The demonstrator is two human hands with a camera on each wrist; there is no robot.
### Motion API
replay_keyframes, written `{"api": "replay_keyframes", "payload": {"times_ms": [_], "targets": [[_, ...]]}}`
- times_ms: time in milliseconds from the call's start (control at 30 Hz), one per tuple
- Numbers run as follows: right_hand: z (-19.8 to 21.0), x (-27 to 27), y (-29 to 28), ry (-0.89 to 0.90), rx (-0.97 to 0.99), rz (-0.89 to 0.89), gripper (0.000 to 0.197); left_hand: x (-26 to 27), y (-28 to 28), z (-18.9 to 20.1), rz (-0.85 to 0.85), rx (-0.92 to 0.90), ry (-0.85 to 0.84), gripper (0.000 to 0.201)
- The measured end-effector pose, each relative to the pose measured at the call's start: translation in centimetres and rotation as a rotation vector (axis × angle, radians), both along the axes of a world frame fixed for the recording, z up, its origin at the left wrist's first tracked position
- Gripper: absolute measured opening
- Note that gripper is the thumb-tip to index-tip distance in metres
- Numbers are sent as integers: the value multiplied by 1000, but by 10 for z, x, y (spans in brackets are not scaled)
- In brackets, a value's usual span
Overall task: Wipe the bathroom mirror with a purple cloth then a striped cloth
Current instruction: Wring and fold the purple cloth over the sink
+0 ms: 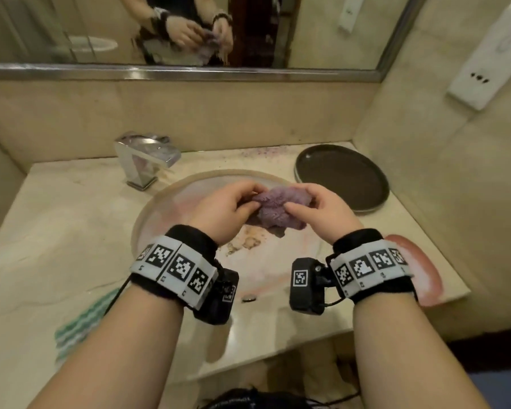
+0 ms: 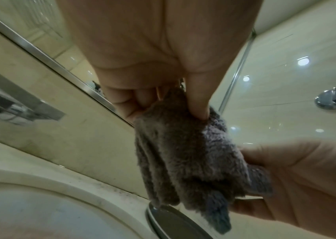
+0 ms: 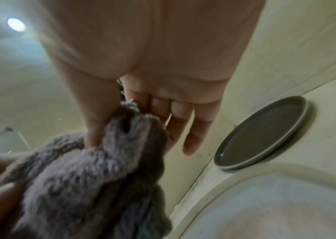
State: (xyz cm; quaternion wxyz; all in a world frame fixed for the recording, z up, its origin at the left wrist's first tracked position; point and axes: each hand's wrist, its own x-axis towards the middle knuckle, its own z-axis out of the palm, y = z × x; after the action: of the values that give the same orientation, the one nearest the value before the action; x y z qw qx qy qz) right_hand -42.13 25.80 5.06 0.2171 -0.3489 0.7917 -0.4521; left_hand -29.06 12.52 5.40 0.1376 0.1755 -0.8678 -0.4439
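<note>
Both hands hold a bunched purple cloth (image 1: pixel 273 209) above the sink basin (image 1: pixel 160 214). My left hand (image 1: pixel 227 206) pinches its left end between thumb and curled fingers; the left wrist view shows the cloth (image 2: pixel 183 158) hanging from that pinch. My right hand (image 1: pixel 313 208) pinches the right end, thumb pressed into the fluffy cloth (image 3: pixel 85 186), with the outer fingers held straighter. The mirror (image 1: pixel 101 28) runs along the wall above the counter and reflects both hands. A green-and-white striped cloth (image 1: pixel 80 323) lies on the counter at the near left, partly behind my left forearm.
A chrome faucet (image 1: pixel 143 159) stands at the back left of the basin. A dark round tray (image 1: pixel 342 178) sits on the counter at the right. A reddish object (image 1: pixel 419 270) lies at the counter's right front edge. A white wall unit (image 1: pixel 490 57) hangs on the right wall.
</note>
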Motion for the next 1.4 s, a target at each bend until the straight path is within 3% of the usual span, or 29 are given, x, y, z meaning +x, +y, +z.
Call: {"api": "replay_keyframes", "payload": {"times_ms": [100,200,333,433,533,700,833,867,967,1000,1067,1167,1233,1333,1400], "targets": [[0,-22,25,9,-54,-34,12,-24,17,2,-18,42,50,15],[0,-41,47,-25,-118,-68,4,-46,32,3,-54,121,30,23],[-9,-64,67,-168,-204,-135,8,-72,50,4,-197,73,-155,58],[-15,-83,82,-245,-190,-136,16,-85,63,7,-252,63,-182,61],[-20,-94,100,-356,-233,-132,28,-95,73,6,-266,148,-97,58],[-25,-106,128,-592,-410,-215,20,-119,92,-1,-335,-58,-44,46],[-26,-116,140,-689,-507,-319,13,-143,112,-11,-322,-218,-24,62],[-25,-118,143,-737,-547,-322,21,-149,117,-12,-283,-247,-5,59],[-26,-128,159,-902,-712,-188,77,-162,130,-13,-189,-288,119,38],[-26,-130,164,-924,-725,-125,88,-166,135,-13,-172,-261,147,31],[-26,-131,171,-889,-692,-61,95,-171,144,-12,-174,-151,175,21],[-29,-133,172,-769,-626,-146,98,-176,158,-13,-226,-52,160,21],[-26,-135,174,-704,-617,-219,83,-178,163,-13,-212,-30,142,26],[-26,-141,179,-592,-556,-333,37,-181,168,-14,-194,-27,102,29],[-27,-143,180,-529,-521,-348,29,-183,175,-15,-189,-50,103,27]]}}
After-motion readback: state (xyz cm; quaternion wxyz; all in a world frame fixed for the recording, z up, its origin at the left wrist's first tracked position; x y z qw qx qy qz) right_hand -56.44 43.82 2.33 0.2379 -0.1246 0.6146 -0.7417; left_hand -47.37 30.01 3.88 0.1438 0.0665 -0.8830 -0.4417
